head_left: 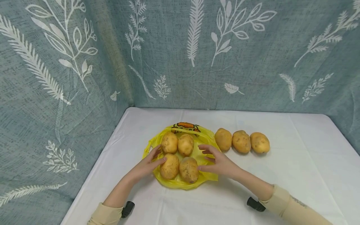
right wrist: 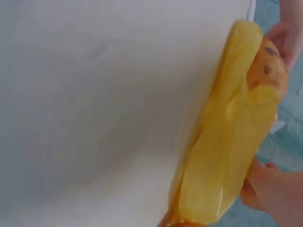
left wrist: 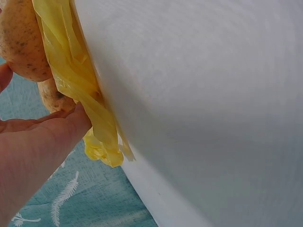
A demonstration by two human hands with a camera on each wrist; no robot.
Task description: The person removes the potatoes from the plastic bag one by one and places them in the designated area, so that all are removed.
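1 yellow bag (head_left: 181,185) on 1 white counter (head_left: 253,175), w/ 4 spuds (head_left: 170,166) in it. 3 more spuds (head_left: 241,142) sit in a row R of it. 2 hands: L hand (head_left: 147,166) wide, thumb on 1 front spud; R hand (head_left: 222,164) wide, at bag's R side, thumb by the other front spud.

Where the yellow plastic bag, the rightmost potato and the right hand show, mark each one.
Yellow plastic bag (right wrist: 225,146): right wrist view, on its outer side.
Rightmost potato (head_left: 260,142): head view, middle of its visible surface.
Right hand (head_left: 220,162): head view, back of the hand.
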